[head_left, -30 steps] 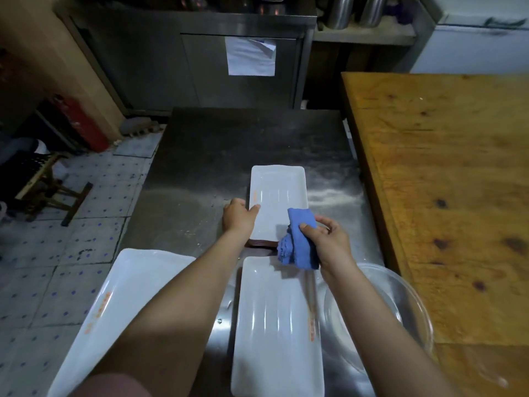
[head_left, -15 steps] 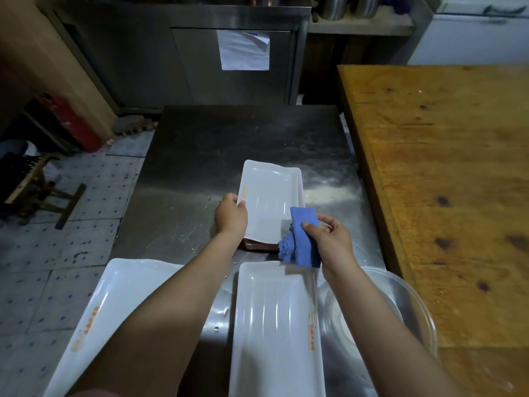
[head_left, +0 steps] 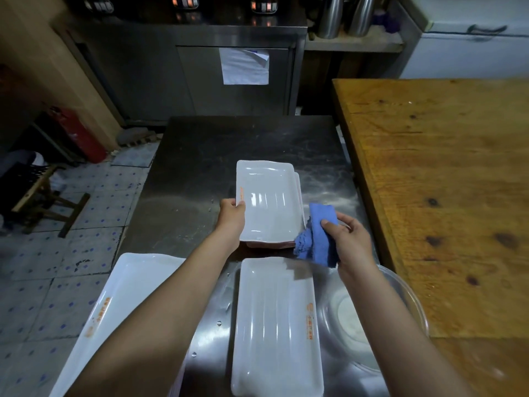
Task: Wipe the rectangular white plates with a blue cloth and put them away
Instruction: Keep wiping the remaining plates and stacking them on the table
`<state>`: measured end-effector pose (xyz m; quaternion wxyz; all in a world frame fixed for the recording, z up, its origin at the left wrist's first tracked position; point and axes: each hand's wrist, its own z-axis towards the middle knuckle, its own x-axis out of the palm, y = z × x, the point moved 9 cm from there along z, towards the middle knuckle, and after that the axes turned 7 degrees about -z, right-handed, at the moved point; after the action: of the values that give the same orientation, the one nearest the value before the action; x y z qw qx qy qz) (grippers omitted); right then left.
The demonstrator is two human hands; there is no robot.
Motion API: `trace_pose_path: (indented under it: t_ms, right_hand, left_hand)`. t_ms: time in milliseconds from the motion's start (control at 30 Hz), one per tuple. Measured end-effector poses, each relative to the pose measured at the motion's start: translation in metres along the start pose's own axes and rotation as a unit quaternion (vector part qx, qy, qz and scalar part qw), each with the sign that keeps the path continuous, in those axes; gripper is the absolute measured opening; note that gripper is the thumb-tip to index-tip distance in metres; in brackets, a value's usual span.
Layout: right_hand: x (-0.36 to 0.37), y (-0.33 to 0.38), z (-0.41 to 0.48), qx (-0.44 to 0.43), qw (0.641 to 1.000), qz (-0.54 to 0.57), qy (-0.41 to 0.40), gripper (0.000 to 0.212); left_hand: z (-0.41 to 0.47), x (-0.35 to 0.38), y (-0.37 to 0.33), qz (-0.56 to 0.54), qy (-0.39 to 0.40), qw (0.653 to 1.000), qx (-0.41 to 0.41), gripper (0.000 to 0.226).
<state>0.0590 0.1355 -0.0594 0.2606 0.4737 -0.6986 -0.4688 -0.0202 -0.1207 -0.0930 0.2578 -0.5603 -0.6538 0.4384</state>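
Top plate (head_left: 267, 202) shifted askew on the stack (head_left: 272, 245) by the gripping left hand (head_left: 232, 213); right hand (head_left: 347, 239) clutches blue cloth (head_left: 317, 236) alongside, wiping apparently finished.

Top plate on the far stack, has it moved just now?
Yes. The top plate has shifted left; the stack beneath now shows along its right edge.

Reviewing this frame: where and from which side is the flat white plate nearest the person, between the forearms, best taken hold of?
On the near plate, likely the raised rim of the long left edge, from the left. It lies flat on the steel table, so only the rim offers a grip; the clear bowl crowds its right edge, while the left has bare table beside it.
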Motion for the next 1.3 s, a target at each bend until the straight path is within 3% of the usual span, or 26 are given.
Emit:
trace_pose_path:
  t_ms: [300, 533, 600, 667, 733, 833, 867, 933, 1100, 1200, 1300]
  right_hand:
    - [-0.014, 0.029, -0.048, -0.033, 0.999, 0.026, 0.031, 0.02]
    - [0.032, 0.057, -0.101, -0.067, 0.976, 0.053, 0.199, 0.029]
    - [0.048, 0.057, -0.114, -0.077, 0.974, 0.004, 0.213, 0.035]
    - [0.054, 0.063, -0.122, -0.138, 0.965, -0.128, 0.182, 0.04]
    - [0.052, 0.077, -0.131, -0.234, 0.923, -0.282, 0.118, 0.046]
    - [0.049, 0.094, -0.151, -0.368, 0.793, -0.485, 0.019, 0.058]
    - [0.05, 0.096, -0.157, -0.391, 0.75, -0.533, 0.002, 0.058]
    - [0.056, 0.094, -0.164, -0.409, 0.701, -0.584, 0.02, 0.053]
    - [0.082, 0.058, -0.18, -0.407, 0.664, -0.603, 0.17, 0.054]
    - [0.094, 0.054, -0.178, -0.426, 0.645, -0.607, 0.182, 0.053]
    - [0.104, 0.068, -0.164, -0.442, 0.635, -0.613, 0.162, 0.052]
  left_hand:
    - [-0.065, 0.005, -0.007, -0.144, 0.095, 0.985, -0.031, 0.022]
    - [-0.127, 0.008, 0.001, -0.244, 0.143, 0.956, -0.083, 0.037]
    - [-0.141, 0.007, 0.0, -0.251, 0.148, 0.952, -0.097, 0.039]
    - [-0.15, 0.004, -0.002, -0.25, 0.152, 0.952, -0.094, 0.038]
    - [-0.155, 0.0, -0.006, -0.258, 0.153, 0.95, -0.085, 0.038]
    - [-0.164, -0.004, -0.009, -0.264, 0.163, 0.948, -0.068, 0.034]
    - [-0.166, -0.006, -0.01, -0.26, 0.163, 0.95, -0.058, 0.033]
    - [-0.168, -0.011, -0.011, -0.248, 0.153, 0.956, -0.039, 0.034]
    - [-0.181, -0.011, -0.015, -0.237, 0.17, 0.956, -0.011, 0.048]
    - [-0.191, -0.005, -0.013, -0.233, 0.195, 0.953, -0.016, 0.056]
    - [-0.196, -0.009, -0.015, -0.226, 0.171, 0.959, 0.012, 0.043]
